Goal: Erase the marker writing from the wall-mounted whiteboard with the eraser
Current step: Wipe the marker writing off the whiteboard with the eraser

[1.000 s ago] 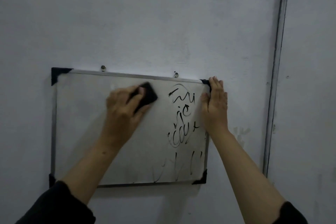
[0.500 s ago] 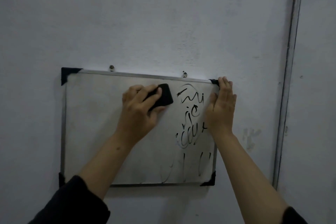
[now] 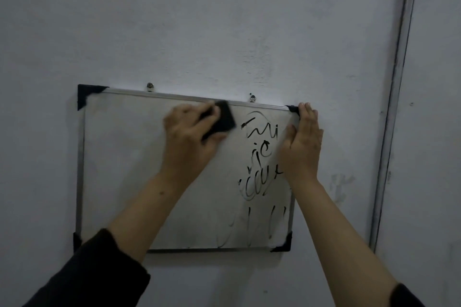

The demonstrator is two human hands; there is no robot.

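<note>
Since a second ago the left hand has carried the black rectangular block eraser up and to the right, from the middle of the upper board to the top edge, where its upper corner now touches the silver frame rail; the right hand has stayed put at the upper right corner.

From where I stand, the small silver-framed whiteboard with black plastic corner caps hangs on the grey wall from two little screws. The left hand's fingers curl round the eraser, thumb beneath and fingers over its top, pinching it against the board. The right hand lies flat, fingers straight and pressed together, palm on the right frame edge and fingertips at the corner cap.

The black marker scribbles fill the right third of the board, just beside the eraser and partly under the right hand's thumb side. Fainter streaks lie along the bottom right.

Risks, as I judge them: the board only hangs on those screws, so a hard upward stroke at the rail could lift it off if the bracing hand slackens. The right hand covers some ink, so it must shift or a patch stays. Sweeping right, the eraser could bump that hand. Light passes may leave grey ghosting.

No brand or label shows; the scribbles do not read as any word I can make out.
</note>
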